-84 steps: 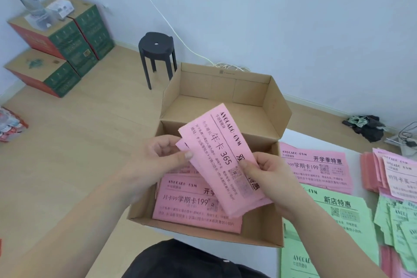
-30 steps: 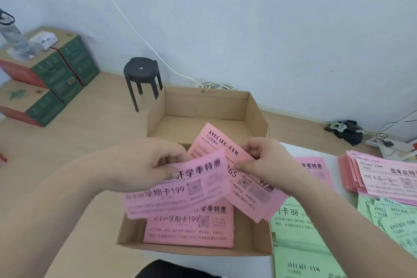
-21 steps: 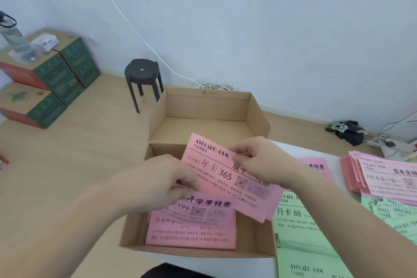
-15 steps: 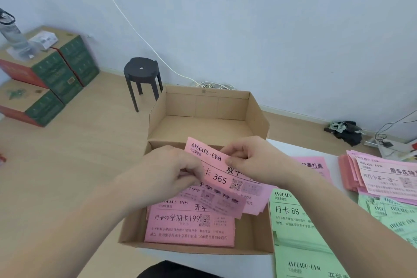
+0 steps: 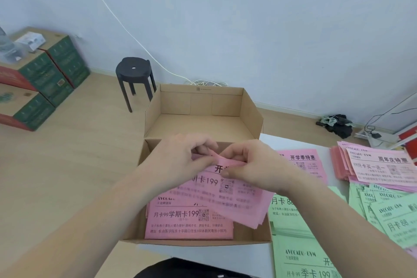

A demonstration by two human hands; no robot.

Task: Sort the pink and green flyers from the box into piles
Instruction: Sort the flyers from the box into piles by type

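An open cardboard box [image 5: 252,110] sits at the table's left edge with a stack of pink flyers [image 5: 180,225] lying flat inside. Above it, my left hand [image 5: 178,160] and my right hand [image 5: 252,165] both pinch the top edge of a small bundle of pink flyers [image 5: 239,201], which hangs tilted over the box. On the table to the right lie a pink pile [image 5: 309,165], a second pink pile [image 5: 379,167], a green pile [image 5: 300,241] and fanned green flyers [image 5: 392,212].
The white table [image 5: 282,142] carries the piles. On the wooden floor stand a black stool [image 5: 134,72] behind the box and stacked green-and-red cartons [image 5: 38,79] at the left. Dark cloth [image 5: 338,123] and cables lie by the wall at the right.
My left hand picked another pink flyer out of the box and laid it on the bundle in my right hand. Both hands now meet at the bundle's top edge.
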